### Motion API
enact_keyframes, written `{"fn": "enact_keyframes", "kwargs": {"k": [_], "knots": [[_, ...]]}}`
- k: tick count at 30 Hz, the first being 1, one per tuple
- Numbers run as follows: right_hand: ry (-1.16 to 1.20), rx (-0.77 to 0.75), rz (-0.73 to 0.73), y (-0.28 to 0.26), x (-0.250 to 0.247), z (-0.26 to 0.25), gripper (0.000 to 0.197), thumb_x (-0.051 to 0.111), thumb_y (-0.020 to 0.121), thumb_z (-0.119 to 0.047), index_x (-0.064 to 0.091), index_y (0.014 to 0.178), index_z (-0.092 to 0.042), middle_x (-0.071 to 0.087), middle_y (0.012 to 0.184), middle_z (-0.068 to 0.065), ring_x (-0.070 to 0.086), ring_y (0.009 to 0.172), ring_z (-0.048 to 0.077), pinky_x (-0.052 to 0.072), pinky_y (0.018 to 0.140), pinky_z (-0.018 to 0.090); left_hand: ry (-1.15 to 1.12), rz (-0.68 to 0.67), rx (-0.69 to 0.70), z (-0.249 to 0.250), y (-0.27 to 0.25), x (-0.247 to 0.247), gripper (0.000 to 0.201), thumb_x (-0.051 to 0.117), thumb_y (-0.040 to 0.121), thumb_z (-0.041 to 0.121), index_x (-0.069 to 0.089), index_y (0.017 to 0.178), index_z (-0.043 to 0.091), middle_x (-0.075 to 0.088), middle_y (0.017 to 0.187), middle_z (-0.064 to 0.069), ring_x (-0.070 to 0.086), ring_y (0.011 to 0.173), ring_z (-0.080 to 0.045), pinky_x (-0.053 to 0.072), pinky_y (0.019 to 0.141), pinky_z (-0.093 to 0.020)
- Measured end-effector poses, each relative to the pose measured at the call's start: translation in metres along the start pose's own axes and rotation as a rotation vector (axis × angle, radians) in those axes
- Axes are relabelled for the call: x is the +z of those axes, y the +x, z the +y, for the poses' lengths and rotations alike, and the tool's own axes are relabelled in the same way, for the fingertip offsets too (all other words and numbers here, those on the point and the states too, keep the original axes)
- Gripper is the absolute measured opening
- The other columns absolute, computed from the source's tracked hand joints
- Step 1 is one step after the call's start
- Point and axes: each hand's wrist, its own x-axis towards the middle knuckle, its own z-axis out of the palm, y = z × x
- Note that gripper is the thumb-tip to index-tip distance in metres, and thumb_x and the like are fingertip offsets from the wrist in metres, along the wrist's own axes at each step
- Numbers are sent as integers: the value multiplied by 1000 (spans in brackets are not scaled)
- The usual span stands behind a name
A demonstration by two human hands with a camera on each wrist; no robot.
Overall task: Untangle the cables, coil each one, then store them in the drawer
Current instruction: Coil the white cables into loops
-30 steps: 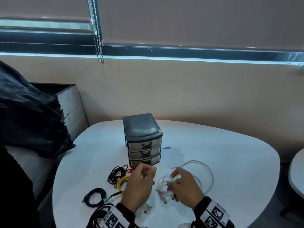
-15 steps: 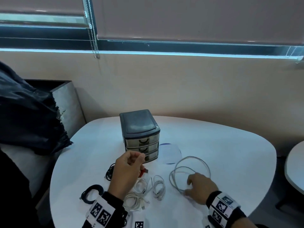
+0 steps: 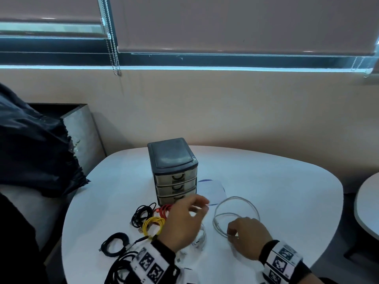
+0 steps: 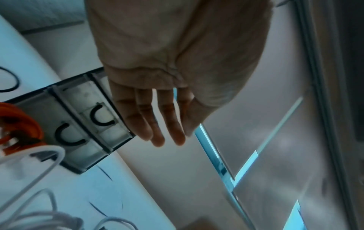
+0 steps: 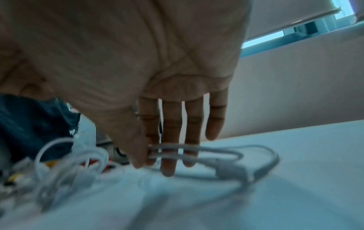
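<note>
The right hand (image 5: 149,87) pinches the grey coiled cable (image 3: 235,214) that lies on the worktop (image 3: 287,191), right of the drawer unit (image 3: 174,173). The left hand (image 3: 182,222) hangs relaxed with straight fingers before the drawers, holding nothing.

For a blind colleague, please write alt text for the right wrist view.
The right hand pinches several strands of a coiled grey cable between thumb and fingers, just above the white table. More white cables lie blurred to the left.
</note>
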Motion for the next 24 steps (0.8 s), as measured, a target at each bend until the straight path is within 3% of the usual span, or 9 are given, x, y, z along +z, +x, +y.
{"fn": "enact_keyframes", "kwargs": {"k": [2,4,8,11,14,16,19,22,24], "knots": [[54,-18,72,-3,-16,2,21,56,90,-41,74,97,-32,70,102,-11,64,96,12,48,84,27,270,-150,144,2,4,14,25,63,96,26,67,115,41,64,122,25,54,114,6,42,98,-17],[104,-39,125,-11,-34,5,20,59,90,-44,75,98,-37,71,99,-14,64,93,8,49,83,27,495,-282,195,6,11,31,33,58,97,33,62,130,38,59,136,18,49,127,-4,36,106,-24],[239,-57,268,-30,-69,17,16,61,91,-42,75,85,-36,71,79,-21,64,76,4,51,72,26,495,-327,185,25,24,50,24,55,98,39,75,102,25,74,93,10,65,89,-9,48,81,-29],[555,-63,398,-42,-93,26,13,67,91,-29,76,82,-31,69,72,-19,59,62,5,48,64,18,133,-373,140,47,24,45,38,49,103,39,60,71,20,54,59,10,52,57,-6,45,61,-25],[946,-44,503,-49,-111,32,19,66,91,-14,80,86,-27,62,60,-4,50,52,11,45,51,23,-665,-321,-87,81,23,27,41,45,105,31,50,67,17,41,56,3,44,48,-15,40,52,-24],[1035,-12,513,-52,-112,28,26,64,92,-12,80,87,-32,57,56,-1,44,49,14,40,48,24,-1088,-250,-151,101,25,11,37,44,103,30,55,72,15,51,61,0,57,56,-16,49,56,-25],[877,-109,336,-58,-97,1,24,61,95,-16,77,93,-33,56,55,-4,45,50,4,39,53,16,-1299,-174,-44,114,30,-4,36,42,103,27,64,83,8,74,87,-10,73,95,-23,60,83,-30],[711,-250,79,-75,-99,-33,20,53,100,-28,72,99,-34,58,59,-15,51,58,-1,43,62,15,-939,-27,133,101,35,-4,34,41,105,24,69,94,8,76,107,-9,68,113,-20,51,102,-33],[690,-296,86,-87,-120,-45,18,52,99,-31,69,93,-33,56,61,-19,49,59,0,38,61,13,-430,41,290,86,34,-7,35,44,106,27,72,87,17,78,95,1,70,102,-13,50,98,-32]]}}
